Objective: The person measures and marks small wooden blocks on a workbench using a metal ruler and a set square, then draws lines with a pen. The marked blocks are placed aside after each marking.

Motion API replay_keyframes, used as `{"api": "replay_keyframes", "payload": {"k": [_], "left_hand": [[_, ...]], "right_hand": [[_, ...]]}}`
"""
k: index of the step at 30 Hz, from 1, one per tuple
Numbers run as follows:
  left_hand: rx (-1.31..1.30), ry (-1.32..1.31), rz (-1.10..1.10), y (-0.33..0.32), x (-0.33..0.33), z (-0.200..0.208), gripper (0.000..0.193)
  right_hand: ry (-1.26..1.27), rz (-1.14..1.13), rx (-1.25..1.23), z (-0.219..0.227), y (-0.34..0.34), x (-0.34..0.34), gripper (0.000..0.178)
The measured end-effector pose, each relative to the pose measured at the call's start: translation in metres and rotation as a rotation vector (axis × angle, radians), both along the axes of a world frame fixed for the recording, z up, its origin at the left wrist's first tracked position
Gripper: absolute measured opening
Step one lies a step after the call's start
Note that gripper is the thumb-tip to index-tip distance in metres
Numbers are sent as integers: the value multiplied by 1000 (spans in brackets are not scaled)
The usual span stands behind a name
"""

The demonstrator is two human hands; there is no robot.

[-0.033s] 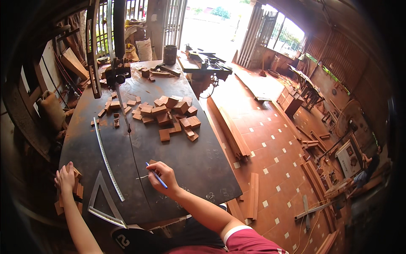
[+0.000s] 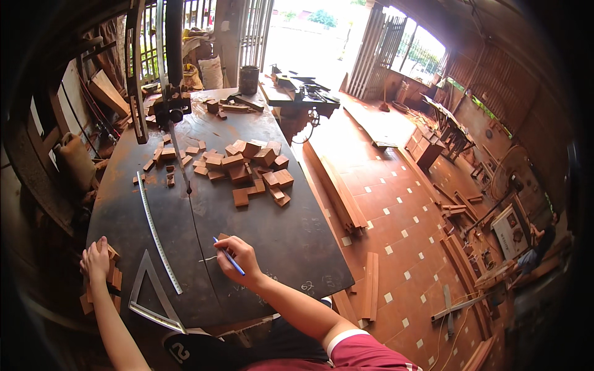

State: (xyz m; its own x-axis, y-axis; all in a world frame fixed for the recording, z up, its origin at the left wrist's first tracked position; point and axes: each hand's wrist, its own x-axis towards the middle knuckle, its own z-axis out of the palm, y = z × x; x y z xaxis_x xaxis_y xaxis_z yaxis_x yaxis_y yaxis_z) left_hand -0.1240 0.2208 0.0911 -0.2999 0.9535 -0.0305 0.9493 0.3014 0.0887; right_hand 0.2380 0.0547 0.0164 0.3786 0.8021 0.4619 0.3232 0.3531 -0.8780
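Note:
My right hand (image 2: 238,256) is closed around a blue pen (image 2: 232,260) over the near part of the dark saw table (image 2: 278,247). A bit of brown wood (image 2: 223,236) shows just behind its fingers; whether they touch it I cannot tell. My left hand (image 2: 96,263) lies with outstretched fingers at the table's left edge, against stacked wooden blocks (image 2: 115,277). Between the hands lie a metal set square (image 2: 141,281) and a white ruler (image 2: 157,238). Farther off, many small cut wooden blocks (image 2: 238,170) are heaped on the table.
A bandsaw blade (image 2: 175,145) comes down through the table beside the blocks, below its black guide (image 2: 170,110). A dark can (image 2: 249,80) stands at the far edge. Long boards (image 2: 334,188) lie on the tiled floor to the right. Another person (image 2: 544,238) is at the far right.

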Motion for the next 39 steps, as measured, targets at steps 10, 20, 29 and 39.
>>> {"api": "replay_keyframes", "payload": {"k": [10,20,29,39], "left_hand": [[91,-18,6,5,-1,-5,68],[150,25,33,6,-4,-13,63],[132,22,33,1,2,-6,60],[126,20,34,2,2,-8,59]], "right_hand": [[-43,-10,29,6,2,6,16],[-55,-11,39,6,2,6,16],[-64,-15,40,7,1,8,15],[-61,-11,38,8,0,8,15]]}}
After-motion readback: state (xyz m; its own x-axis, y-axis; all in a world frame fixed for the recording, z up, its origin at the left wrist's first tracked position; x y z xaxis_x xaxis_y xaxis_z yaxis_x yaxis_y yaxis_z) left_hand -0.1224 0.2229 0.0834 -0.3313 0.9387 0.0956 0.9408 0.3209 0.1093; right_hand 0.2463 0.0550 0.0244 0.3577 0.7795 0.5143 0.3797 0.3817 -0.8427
